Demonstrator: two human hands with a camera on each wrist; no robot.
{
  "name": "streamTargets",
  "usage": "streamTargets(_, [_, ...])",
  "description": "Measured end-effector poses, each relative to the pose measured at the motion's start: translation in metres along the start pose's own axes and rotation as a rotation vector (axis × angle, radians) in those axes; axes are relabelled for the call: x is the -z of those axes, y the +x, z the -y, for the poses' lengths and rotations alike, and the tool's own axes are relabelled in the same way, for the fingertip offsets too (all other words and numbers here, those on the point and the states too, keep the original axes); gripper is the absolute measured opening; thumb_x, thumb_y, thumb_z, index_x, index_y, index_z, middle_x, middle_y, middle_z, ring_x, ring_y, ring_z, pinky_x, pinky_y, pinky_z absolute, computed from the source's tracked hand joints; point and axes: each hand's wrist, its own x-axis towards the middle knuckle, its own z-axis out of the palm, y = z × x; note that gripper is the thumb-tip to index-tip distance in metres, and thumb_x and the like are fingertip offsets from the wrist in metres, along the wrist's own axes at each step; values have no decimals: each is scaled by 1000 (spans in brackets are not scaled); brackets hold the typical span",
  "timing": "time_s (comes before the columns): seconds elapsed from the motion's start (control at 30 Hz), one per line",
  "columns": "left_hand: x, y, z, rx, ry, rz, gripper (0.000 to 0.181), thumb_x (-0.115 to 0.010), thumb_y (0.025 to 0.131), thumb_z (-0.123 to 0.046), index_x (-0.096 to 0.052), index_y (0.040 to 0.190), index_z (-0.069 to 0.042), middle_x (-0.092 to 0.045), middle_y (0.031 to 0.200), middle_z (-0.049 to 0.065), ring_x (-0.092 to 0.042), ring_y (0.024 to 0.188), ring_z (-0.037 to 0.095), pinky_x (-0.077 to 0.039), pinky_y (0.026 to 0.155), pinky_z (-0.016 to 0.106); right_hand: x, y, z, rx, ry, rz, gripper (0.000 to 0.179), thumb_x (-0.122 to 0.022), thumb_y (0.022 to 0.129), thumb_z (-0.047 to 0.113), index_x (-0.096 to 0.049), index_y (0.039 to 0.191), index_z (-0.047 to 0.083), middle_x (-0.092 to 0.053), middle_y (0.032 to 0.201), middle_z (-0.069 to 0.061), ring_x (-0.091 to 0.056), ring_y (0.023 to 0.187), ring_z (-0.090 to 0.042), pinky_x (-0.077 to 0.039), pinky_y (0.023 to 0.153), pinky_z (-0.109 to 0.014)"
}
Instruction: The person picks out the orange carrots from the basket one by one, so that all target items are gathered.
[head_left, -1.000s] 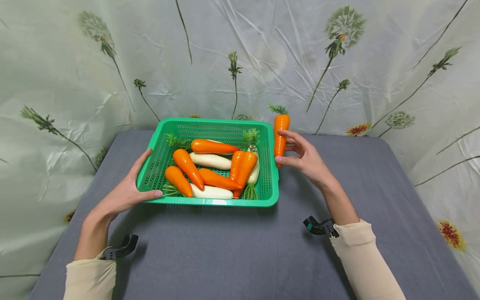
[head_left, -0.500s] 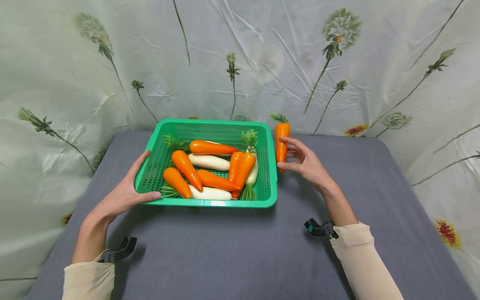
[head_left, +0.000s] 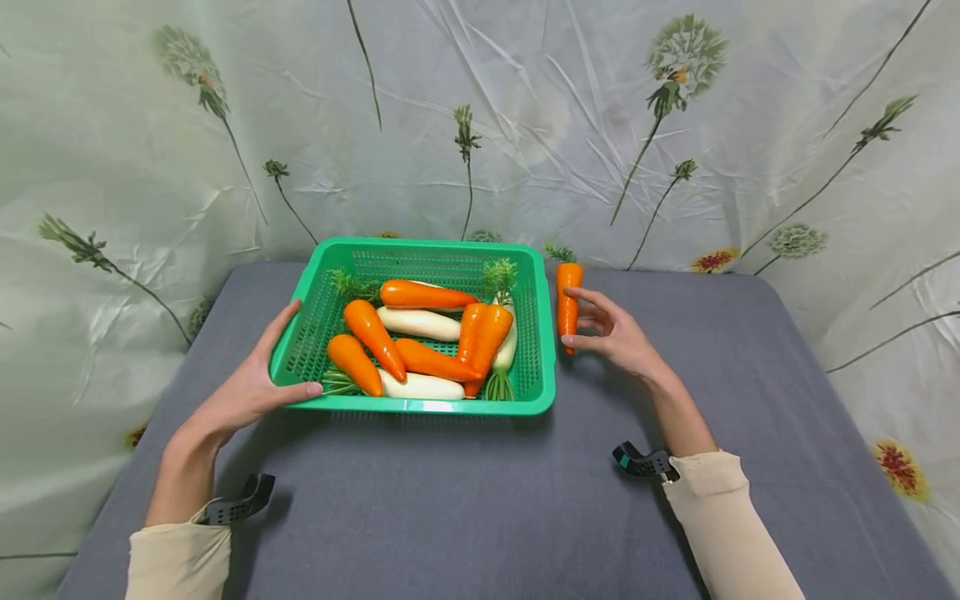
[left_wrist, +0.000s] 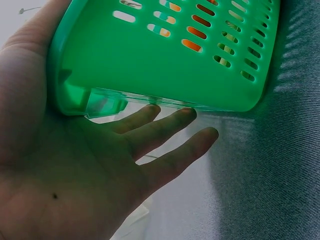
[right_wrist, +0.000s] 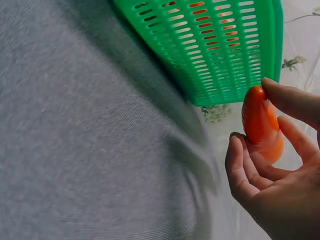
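A green plastic basket (head_left: 433,407) holds several glossy orange carrots (head_left: 375,340) and several white radishes (head_left: 418,323), some with green leaves. My left hand (head_left: 243,392) rests against its front left corner, thumb at the front rim and the other fingers fairly straight along the left side; in the left wrist view the fingers (left_wrist: 172,160) touch or lie close to the outer wall. Just right of the basket, my right hand (head_left: 618,337) pinches a carrot (head_left: 568,302) between thumb and fingers. That carrot stands nearly upright in the head view, leaves at the far end, apart from the basket.
A grey cloth (head_left: 450,500) covers the table. Behind it hangs a pale curtain (head_left: 525,125) printed with dandelions. Dark bands (head_left: 240,498) sit on both wrists.
My right hand has brought the carrot nearer to me and slightly right, lower along the basket's right side. My left hand and the basket have stayed in place.
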Motion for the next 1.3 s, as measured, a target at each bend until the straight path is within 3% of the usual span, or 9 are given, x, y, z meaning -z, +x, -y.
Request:
streamTargets(0.13, [0, -1, 0, 10, -2, -2, 118, -80, 91, -22, 8, 162, -52, 4, 176, 10, -28, 141, 38, -32, 98, 32, -1, -1, -7, -41, 33, 30, 77, -75, 93, 1, -39, 161, 11, -50, 152, -27, -66, 114, -20, -56, 88, -23])
streamTargets(0.23, [0, -1, -1, 11, -7, 0, 117, -80, 91, -22, 8, 162, -54, 3, 176, 10, -28, 142, 38, -32, 99, 34, -1, -2, -11, -65, 33, 37, 78, -75, 93, 1, -39, 161, 10, -53, 148, -30, -67, 112, -20, -57, 87, -23])
streamTargets(0.47, [-1, 0, -1, 4, -26, 0, 117, -80, 91, -20, 7, 162, -52, 2, 176, 10, -29, 141, 35, -32, 97, 25, -2, -4, -18, -111, 20, 63, 79, -75, 92, 1, -38, 161, 9, -53, 147, -31, -62, 125, -41, -54, 89, -22])
streamTargets(0.57, [-1, 1, 1, 3, -36, 0, 117, -80, 91, -19, 7, 163, -51, 0, 176, 10, -30, 140, 34, -32, 94, 18, -3, -4, -18, -126, 9, 70, 79, -75, 92, 1, -38, 161, 10, -49, 151, -29, -62, 125, -42, -53, 90, -23])
streamTargets(0.77, [-1, 3, 2, -1, -34, -6, 118, -80, 90, -18, 7, 164, -50, -2, 176, 10, -30, 140, 33, -31, 93, 15, -3, -5, -19, -121, -21, 75, 79, -75, 92, 1, -37, 160, 9, -46, 153, -27, -63, 120, -40, -55, 87, -25])
streamTargets(1.03, [-1, 2, 3, -10, -39, -12, 117, -80, 90, -18, 6, 164, -50, -2, 176, 10, -29, 141, 33, -32, 92, 11, -3, -5, -18, -76, -201, 72, 75, -76, 90, 4, -42, 157, 5, -55, 142, -28, -59, 116, -40, -49, 88, -35])
streamTargets(1.3, [-2, 3, 2, -12, -39, -10, 118, -80, 90, -17, 6, 164, -49, -1, 176, 11, -29, 141, 34, -32, 93, 13, 2, -8, -18, -87, -207, 40, 75, -76, 89, 0, -43, 156, 4, -53, 135, -30, -58, 116, -43, -49, 83, -36])
